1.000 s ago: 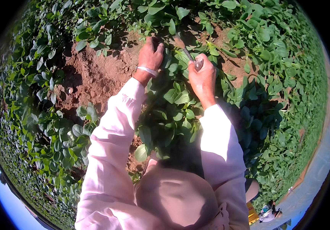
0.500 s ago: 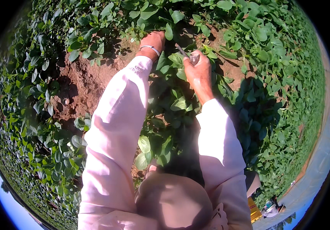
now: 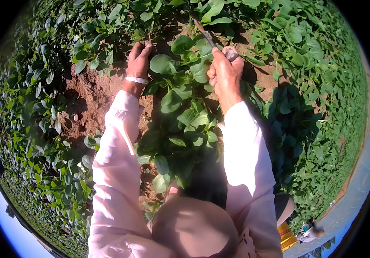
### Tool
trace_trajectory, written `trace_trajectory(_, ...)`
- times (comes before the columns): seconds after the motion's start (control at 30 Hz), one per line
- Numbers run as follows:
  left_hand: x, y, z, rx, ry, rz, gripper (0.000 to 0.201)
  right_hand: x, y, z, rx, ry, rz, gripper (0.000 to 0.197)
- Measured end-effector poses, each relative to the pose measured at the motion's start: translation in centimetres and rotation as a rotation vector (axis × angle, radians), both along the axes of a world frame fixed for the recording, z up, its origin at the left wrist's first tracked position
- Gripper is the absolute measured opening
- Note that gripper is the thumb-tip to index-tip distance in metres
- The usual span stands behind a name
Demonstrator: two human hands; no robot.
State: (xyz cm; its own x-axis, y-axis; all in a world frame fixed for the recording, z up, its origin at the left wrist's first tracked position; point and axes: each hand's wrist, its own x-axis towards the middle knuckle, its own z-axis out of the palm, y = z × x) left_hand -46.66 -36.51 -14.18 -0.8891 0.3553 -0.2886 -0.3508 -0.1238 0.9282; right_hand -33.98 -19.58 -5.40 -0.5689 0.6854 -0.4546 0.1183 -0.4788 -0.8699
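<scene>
My left hand point(image 3: 138, 63), a white band at its wrist, is over bare soil left of a leafy green plant point(image 3: 189, 71). Its thumb and fingers are pinched together near a thin stem; what they hold is too small to make out. My right hand point(image 3: 227, 76) is closed round a narrow hand tool point(image 3: 205, 33) with a thin, rust-brown blade. The blade points up and left, over the plants. A greyish end of the tool shows above the fist, while the rest of its grip is hidden in my fingers.
Low broad-leaved plants point(image 3: 43, 159) grow densely on both sides. Reddish soil point(image 3: 92, 99) shows between them at the left. More plants stand between my forearms. A yellow item point(image 3: 286, 235) lies at lower right, and a pale sheet-like strip point(image 3: 357, 189) runs along the right edge.
My left hand has come out of the leaves, moving left and slightly down onto the soil. The tool in my right hand has swung up, showing more blade. Leaves between my hands have spread.
</scene>
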Motion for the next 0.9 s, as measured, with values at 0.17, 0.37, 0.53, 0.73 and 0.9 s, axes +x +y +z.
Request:
trace_trajectory(0.17, 1.3, 1.6, 1.0, -0.089, 0.260, -0.308, 0.018, 2.3, 1.5, 0.4, 0.087, 0.012, 0.069, 0.022)
trace_trajectory(0.37, 1.5, 9.5, 2.2, -0.312, 0.754, -0.615, 0.025, 9.0, -0.3, 1.1, 0.329, -0.056, 0.065, 0.024)
trace_trajectory(0.53, 1.2, 15.9, -0.2, -0.698, 1.045, -0.509, 0.027, 14.6, -2.1, 3.0, 0.183, -0.142, -0.059, 0.028)
trace_trajectory(0.73, 1.8, 18.6, 0.0, -1.039, 1.114, -0.643, 0.026, 19.3, -3.1, 3.4, 0.129, -0.206, -0.116, 0.029)
trace_trajectory(0.9, -0.4, 18.0, -2.4, -0.646, 0.877, -0.504, 0.030, 21.5, -3.3, 3.0, 0.141, -0.190, -0.107, 0.031)
